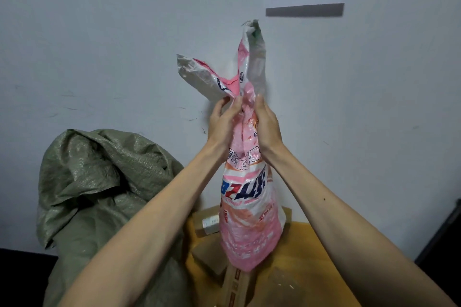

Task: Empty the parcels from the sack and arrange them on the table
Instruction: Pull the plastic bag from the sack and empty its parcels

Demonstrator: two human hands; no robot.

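Mid-emptying, my left hand (222, 123) and right hand (268, 126) clenched the bunched end of the upturned sack (249, 209) above parcels (207, 225) on the table (311, 244); next, I judged, it needed lifting higher and shaking.

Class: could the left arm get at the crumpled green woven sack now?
Likely yes, once freed: the left grip holds the pink-and-white woven sack; nothing blocks the crumpled green woven sack.
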